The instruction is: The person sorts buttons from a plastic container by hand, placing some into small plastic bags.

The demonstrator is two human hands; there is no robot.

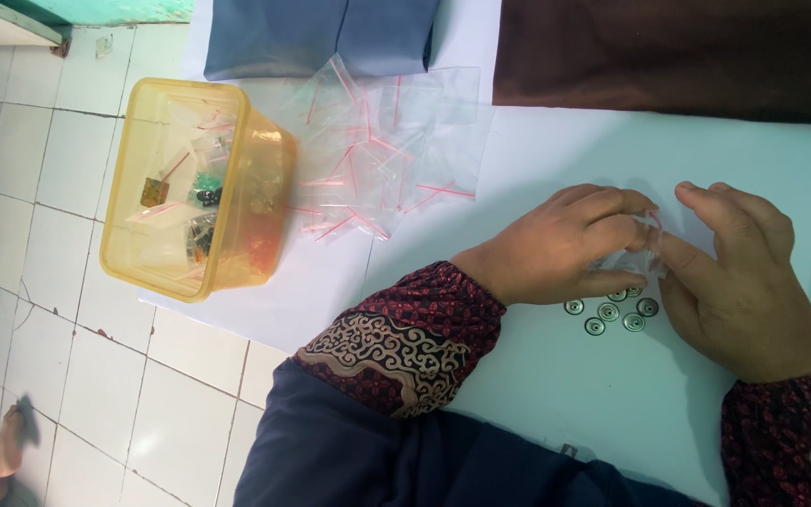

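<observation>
- The left hand comes in from the lower left, back of the hand up, fingers curled inward, fingertips pinched together near the thumb.
- Its forearm wears a dark red patterned sleeve with a cream scroll motif at the cuff.
- The right hand enters from the lower right, palm turned toward the left hand, thumb and forefinger stretched toward the left fingertips, almost meeting them.
- The right wrist shows a matching sleeve.
</observation>
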